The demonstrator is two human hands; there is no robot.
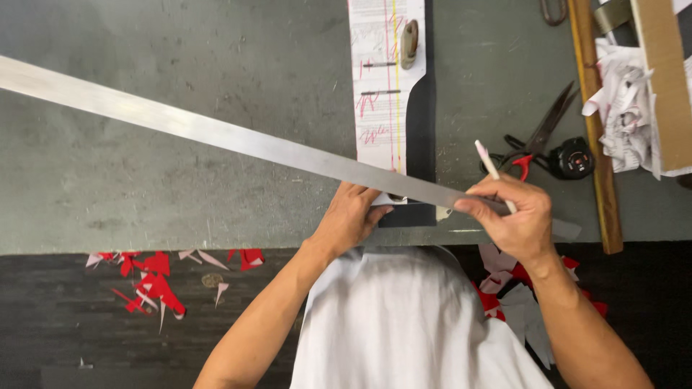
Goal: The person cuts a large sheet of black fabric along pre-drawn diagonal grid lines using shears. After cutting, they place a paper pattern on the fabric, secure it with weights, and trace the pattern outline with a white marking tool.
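A long metal ruler (216, 133) runs slantwise across the grey table (144, 173), from the upper left down to my right hand (515, 220). My right hand grips the ruler's near end and also holds a thin white pencil-like stick (489, 164). My left hand (351, 216) presses on the near end of a white paper pattern strip (378, 86) lying on a dark fabric piece (422, 137). The ruler passes over the strip just above my left hand.
A small grey weight (409, 43) rests on the strip's far part. Black scissors (544, 133), a black tape measure (573, 158), a wooden stick (595, 130), crumpled paper (627, 108) and a cardboard piece (667, 79) lie at right. Red and white scraps (151, 281) litter the dark floor.
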